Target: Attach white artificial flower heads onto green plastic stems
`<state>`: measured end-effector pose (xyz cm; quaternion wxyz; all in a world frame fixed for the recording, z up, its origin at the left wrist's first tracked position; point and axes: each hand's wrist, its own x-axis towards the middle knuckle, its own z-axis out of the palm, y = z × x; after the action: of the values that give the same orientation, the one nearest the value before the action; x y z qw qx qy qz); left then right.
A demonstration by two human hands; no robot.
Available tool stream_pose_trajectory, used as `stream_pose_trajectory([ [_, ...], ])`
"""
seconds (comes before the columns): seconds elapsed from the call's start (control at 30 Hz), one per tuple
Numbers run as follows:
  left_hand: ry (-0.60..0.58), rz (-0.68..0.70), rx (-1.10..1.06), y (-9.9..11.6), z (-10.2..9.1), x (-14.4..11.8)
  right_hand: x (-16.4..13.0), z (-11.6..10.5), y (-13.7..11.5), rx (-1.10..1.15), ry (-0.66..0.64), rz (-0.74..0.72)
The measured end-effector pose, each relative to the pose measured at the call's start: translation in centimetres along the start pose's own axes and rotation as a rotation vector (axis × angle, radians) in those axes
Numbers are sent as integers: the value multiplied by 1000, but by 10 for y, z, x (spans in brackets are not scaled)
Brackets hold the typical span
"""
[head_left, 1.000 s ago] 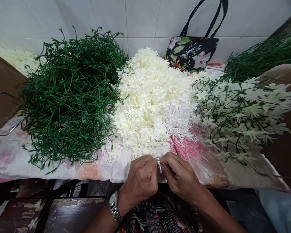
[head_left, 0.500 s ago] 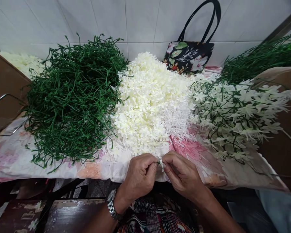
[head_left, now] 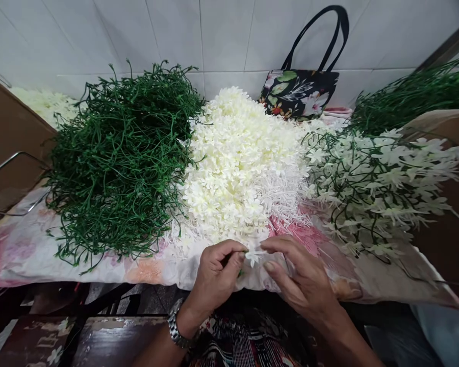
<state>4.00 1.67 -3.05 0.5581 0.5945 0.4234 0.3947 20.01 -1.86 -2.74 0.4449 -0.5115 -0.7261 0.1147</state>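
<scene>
My left hand (head_left: 216, 278) pinches a small white artificial flower (head_left: 253, 255) on a thin green stem at the table's near edge. My right hand (head_left: 302, 283) is beside it, fingers loosened and spread, its fingertips just at the flower's petals. Right behind both hands rises a heap of loose white flower heads (head_left: 240, 163). A big pile of bare green plastic stems (head_left: 118, 158) lies to the left. Finished sprigs with white blossoms on green stems (head_left: 375, 178) are spread to the right.
A floral cloth (head_left: 19, 250) covers the table. A black flowered tote bag (head_left: 300, 92) leans on the tiled wall behind. Cardboard boxes stand at far left (head_left: 3, 132) and right (head_left: 443, 127), with more green stems (head_left: 413, 92) at the back right.
My right hand has let go its pinch and opened, sliding slightly right and down. The flower now shows its petals spread at the tip held by my left hand.
</scene>
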Motion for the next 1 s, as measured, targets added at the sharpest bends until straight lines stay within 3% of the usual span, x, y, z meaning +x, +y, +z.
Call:
stream_pose_trajectory([
  [0.1, 160, -124, -228, -3, 5, -3, -2, -2, -11, 10, 36, -23],
  [0.27, 314, -128, -427, -2, 20, -4, -3, 17, -25, 48, -29, -66],
  [0.43, 275, -76, -498, 1, 17, -10, -3, 18, -19, 63, -16, -76],
  [0.57, 78, -222, -483, 6, 10, -15, 2, 7, -17, 35, -15, -127],
  [0.7, 43, -333, -483, 12, 12, -15, 10, 5, -25, 109, -24, -261],
  [0.8, -20, -362, -571, 12, 15, -15, 13, 5, -29, 118, -16, -267],
  [0.93, 86, -307, -581, 6, 11, -15, 10, -5, -17, 92, -32, -178],
  [1.0, 154, -251, -502, 3, 7, -13, 9, -14, 0, -69, 8, -121],
])
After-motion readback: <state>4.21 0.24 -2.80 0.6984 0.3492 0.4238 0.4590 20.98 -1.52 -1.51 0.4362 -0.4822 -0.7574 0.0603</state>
